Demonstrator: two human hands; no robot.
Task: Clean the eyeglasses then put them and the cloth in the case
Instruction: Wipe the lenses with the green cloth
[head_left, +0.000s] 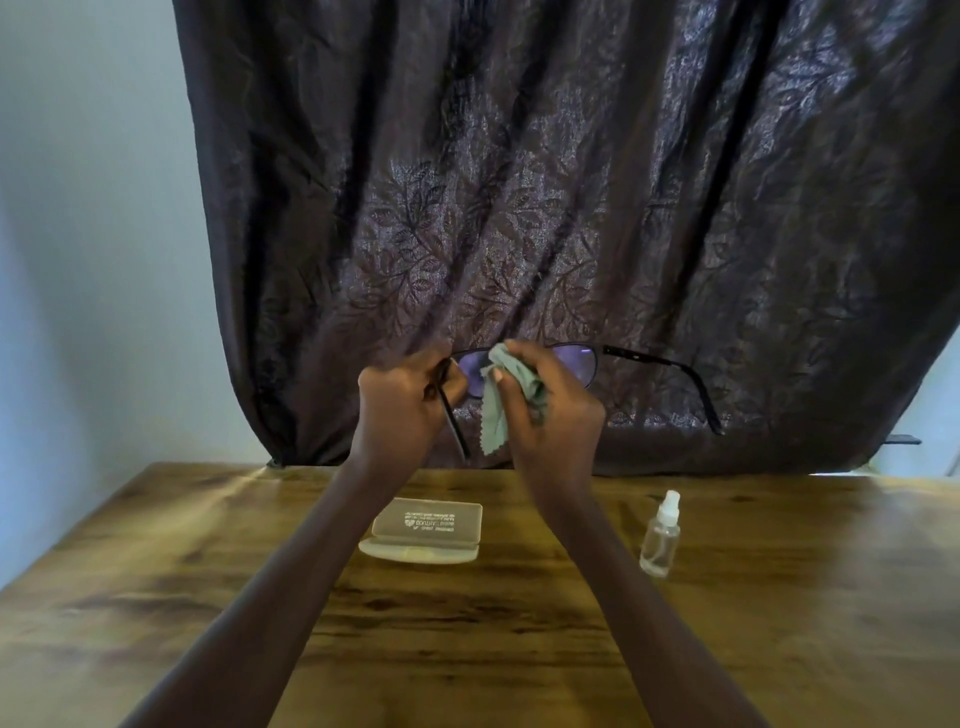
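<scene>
The eyeglasses (574, 365) are held in the air above the far edge of the wooden table (208, 571), in front of a dark leaf-patterned curtain (519, 208). The left hand (400, 410) grips the frame at its left hinge, fingers curled round it; that temple arm points down toward the table. The right hand (561, 421) pinches the green cloth (496, 421) against the lens nearest the left hand, with a loose corner of the cloth hanging below the fingers. The other temple arm extends open to the right. The translucent case (428, 522) lies on the table below and between the forearms; whether its lid is open cannot be determined. A clear spray bottle (660, 540) stands upright to the right of the case, apart from it
</scene>
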